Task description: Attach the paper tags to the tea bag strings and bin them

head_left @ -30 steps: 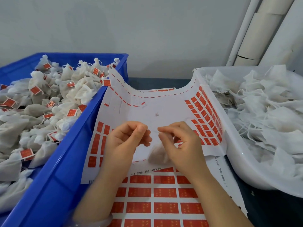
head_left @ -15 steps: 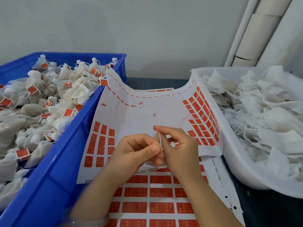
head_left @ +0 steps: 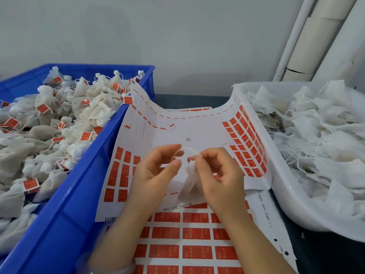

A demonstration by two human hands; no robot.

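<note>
Right hand (head_left: 217, 175): your fingers (head_left: 197, 158) pinch the neck of one tea bag (head_left: 188, 184). The bag hangs below the pinch, with its bottom end down at the tag sheet (head_left: 177, 133). It's too blurred to tell whether it touches.

The string (head_left: 191, 150) arcs from that pinch across to the index tip of your left hand (head_left: 156, 173). The left thumb and index are parted and the other fingers are loosely curled. Can't tell if the string end is actually gripped there.

Both hands are over the middle of the tag sheet, on its bare white area.
- On the sheet: red tags (head_left: 243, 135) in columns at its left and right parts. Both side edges curl upward.
- Left of the sheet: blue bin (head_left: 79, 194) touching the curled edge, piled with tagged bags (head_left: 94, 109).
- Right of the sheet: white tub (head_left: 286, 194) touching the other curled edge, heaped with untagged bags (head_left: 325, 145).
- Under the sheet's near edge: lower sheet (head_left: 195, 234), full rows of red tags.
- Beyond the sheet's far edge: a strip of dark desk (head_left: 187, 99).
</note>
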